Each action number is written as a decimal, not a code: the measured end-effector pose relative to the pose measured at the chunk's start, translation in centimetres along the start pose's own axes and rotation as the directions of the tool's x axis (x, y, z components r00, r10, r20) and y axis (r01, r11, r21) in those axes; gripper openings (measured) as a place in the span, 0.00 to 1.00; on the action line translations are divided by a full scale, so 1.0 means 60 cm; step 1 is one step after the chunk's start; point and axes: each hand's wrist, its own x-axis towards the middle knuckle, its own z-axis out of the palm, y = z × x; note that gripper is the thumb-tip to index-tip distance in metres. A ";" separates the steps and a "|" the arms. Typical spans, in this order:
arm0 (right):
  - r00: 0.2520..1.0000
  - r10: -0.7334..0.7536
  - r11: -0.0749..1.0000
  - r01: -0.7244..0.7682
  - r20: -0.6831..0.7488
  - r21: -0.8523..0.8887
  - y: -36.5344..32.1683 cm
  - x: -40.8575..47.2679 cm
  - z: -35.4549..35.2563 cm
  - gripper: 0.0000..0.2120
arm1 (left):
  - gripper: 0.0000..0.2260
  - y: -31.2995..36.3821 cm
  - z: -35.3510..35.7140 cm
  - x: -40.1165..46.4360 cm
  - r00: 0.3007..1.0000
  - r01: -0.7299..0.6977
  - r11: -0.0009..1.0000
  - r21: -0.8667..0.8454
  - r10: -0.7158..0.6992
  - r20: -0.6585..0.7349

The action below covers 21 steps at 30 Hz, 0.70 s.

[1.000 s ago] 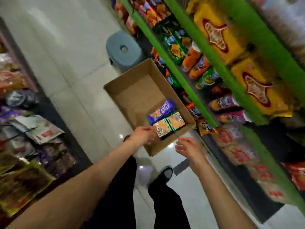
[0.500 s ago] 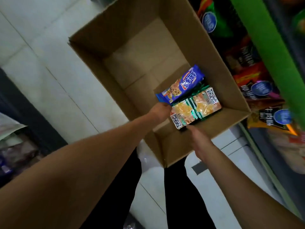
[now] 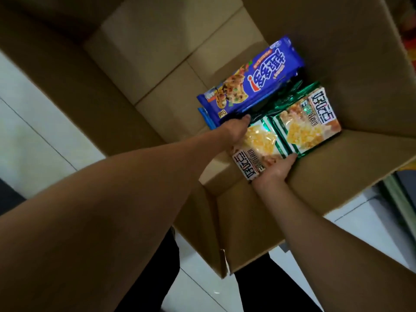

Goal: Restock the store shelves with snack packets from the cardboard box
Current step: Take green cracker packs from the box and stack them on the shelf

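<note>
Down inside the cardboard box, both hands close on the nearer green-and-white snack packet. The left hand lies along that packet's 9 o'clock edge, thumb tip touching the blue cookie packet; its other fingers are hidden beneath, so their curl cannot be told. The right hand cups the packet's 5 o'clock corner from below, thumb pressed against the edge. A second green-and-white packet lies just beside it at 2 o'clock, touching. The blue packet sits at 12 o'clock from the hands, slanted. White floor tiles show at 9 o'clock of the box.
</note>
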 end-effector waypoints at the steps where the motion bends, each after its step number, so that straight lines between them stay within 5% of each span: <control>1: 0.999 -0.018 1.000 0.017 0.043 0.020 0.007 0.005 -0.005 0.28 | 0.26 -0.005 0.001 0.008 1.000 0.009 0.999 -0.044 -0.009 0.003; 7: 0.961 0.059 0.998 -0.062 0.271 0.001 0.014 0.000 -0.024 0.38 | 0.20 -0.026 -0.002 0.002 0.991 -0.116 0.976 -0.185 0.102 -0.086; 13: 0.933 0.062 0.974 0.022 0.354 -0.227 0.001 -0.149 -0.055 0.13 | 0.15 0.003 -0.045 -0.155 0.979 -0.096 0.979 -0.181 0.125 0.160; 17: 0.879 0.037 0.971 0.081 0.476 -0.224 -0.051 -0.306 -0.075 0.19 | 0.13 0.058 -0.087 -0.313 0.949 -0.056 0.947 -0.316 0.149 0.278; 21: 0.824 0.028 0.971 0.113 0.565 -0.212 -0.122 -0.514 -0.073 0.13 | 0.26 0.121 -0.131 -0.511 0.971 -0.138 0.948 -0.286 0.187 0.149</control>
